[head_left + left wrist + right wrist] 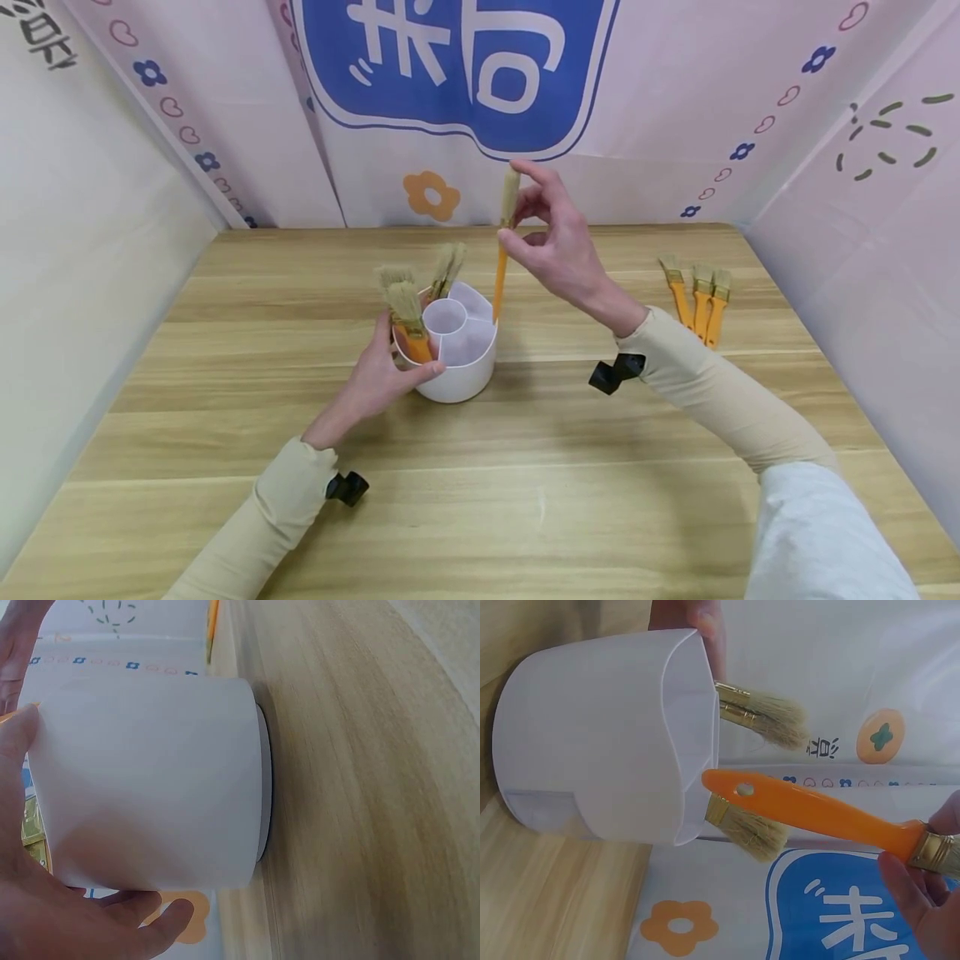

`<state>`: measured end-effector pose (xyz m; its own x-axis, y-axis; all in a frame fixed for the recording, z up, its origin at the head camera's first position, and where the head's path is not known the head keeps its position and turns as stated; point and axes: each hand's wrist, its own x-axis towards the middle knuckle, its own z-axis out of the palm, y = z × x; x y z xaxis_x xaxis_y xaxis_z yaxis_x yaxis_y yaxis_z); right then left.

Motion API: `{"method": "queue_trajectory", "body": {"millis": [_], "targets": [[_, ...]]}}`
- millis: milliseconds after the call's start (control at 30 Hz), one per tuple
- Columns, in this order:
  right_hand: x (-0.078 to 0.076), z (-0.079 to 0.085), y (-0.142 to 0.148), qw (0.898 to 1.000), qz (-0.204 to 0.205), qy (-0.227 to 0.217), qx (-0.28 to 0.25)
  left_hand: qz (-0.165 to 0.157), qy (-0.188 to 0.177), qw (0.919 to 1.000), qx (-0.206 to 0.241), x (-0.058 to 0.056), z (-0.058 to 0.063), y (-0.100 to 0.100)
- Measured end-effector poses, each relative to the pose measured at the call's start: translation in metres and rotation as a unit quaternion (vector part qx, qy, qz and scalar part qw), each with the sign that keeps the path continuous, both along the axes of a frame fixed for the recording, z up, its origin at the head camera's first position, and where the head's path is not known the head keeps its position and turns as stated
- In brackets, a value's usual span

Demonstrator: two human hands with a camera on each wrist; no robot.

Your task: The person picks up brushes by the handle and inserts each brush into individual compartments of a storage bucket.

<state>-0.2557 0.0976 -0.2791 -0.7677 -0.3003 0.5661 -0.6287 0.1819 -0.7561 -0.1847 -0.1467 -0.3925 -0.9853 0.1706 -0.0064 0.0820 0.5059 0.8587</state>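
A white round caddy [459, 385] with several compartments stands upright on the table. My left hand [375, 371] holds its left side, thumb at the front rim; in the left wrist view, fingers curve around the caddy wall [150, 780]. My right hand [558, 237] pinches a paintbrush [500, 283] near its metal ferrule, bristles up. Its orange handle [810, 810] points down, the end at the caddy's right rim in the head view. Brushes with orange handles [408, 321] fill the left compartment, and more bristles [447, 265] rise from the back one.
Three orange-handled paintbrushes [701, 304] lie side by side on the wooden table [540, 500] at the right, bristles away from me. Printed white sheets [652, 125] wall the table at the back and both sides.
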Motion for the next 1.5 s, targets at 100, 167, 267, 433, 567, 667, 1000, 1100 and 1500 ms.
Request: {"method": "queue_trajectory", "body": {"millis": [100, 167, 267, 433, 567, 667, 1000, 1100, 1500], "targets": [[0.001, 0.002, -0.004, 1.000, 0.002, 0.007, -0.004, 0.002, -0.001, 1.0000, -0.005, 0.000, -0.001, 0.000], [0.001, 0.003, -0.007, 1.000, 0.004, 0.013, -0.009, 0.002, -0.002, 1.0000, -0.008, 0.000, -0.001, 0.000], [0.000, 0.004, -0.011, 0.999, 0.011, 0.023, -0.020, 0.003, -0.002, 1.0000, -0.008, 0.000, 0.000, 0.000], [0.000, 0.004, -0.019, 0.999, 0.024, 0.028, -0.037, 0.002, 0.000, 1.0000, -0.003, 0.000, 0.000, -0.001], [-0.001, 0.003, -0.024, 0.998, 0.033, 0.029, -0.048, -0.001, 0.003, 1.0000, -0.001, 0.000, 0.000, 0.000], [-0.002, 0.002, -0.027, 0.997, 0.037, 0.031, -0.053, -0.003, 0.002, 1.0000, 0.001, 0.001, 0.000, -0.001], [-0.005, -0.003, -0.039, 0.996, 0.050, 0.045, -0.058, -0.008, 0.002, 0.9999, 0.009, 0.001, 0.001, -0.002], [-0.006, -0.005, -0.043, 0.996, 0.055, 0.050, -0.054, -0.011, 0.003, 0.9999, 0.010, 0.001, 0.001, -0.002], [-0.003, -0.017, -0.054, 0.996, 0.065, 0.047, -0.029, -0.011, -0.003, 0.9999, 0.008, 0.001, 0.001, -0.002]]}}
